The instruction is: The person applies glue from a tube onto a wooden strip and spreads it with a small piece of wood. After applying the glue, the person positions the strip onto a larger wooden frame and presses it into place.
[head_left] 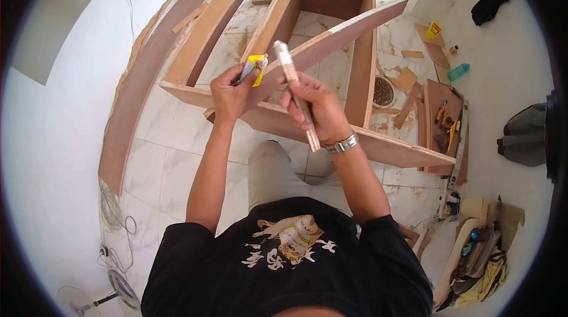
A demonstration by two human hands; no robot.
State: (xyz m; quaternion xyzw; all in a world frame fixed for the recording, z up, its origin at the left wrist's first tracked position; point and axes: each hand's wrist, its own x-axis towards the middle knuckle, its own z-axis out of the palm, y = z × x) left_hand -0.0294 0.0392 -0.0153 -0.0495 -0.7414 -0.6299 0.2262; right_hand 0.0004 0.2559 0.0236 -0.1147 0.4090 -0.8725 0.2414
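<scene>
My left hand [229,95] is closed around a small yellow-and-grey packet [255,63], with something whitish at its top right edge. In my right hand [321,107] is a narrow wooden strip [289,67], tilted, its upper end whitish and slightly blurred. Both hands are raised in front of me, close together, the strip's upper end just right of the packet. Behind them a long wooden board [355,27] lies diagonally across a large wooden frame [408,152] with several compartments.
A long curved-looking board [133,116] lies along the left side. To the right are a bucket [383,91], a teal bottle [458,72], pliers and other tools [448,124] on a board, and wood scraps. A fan [122,289] stands at lower left, near cables.
</scene>
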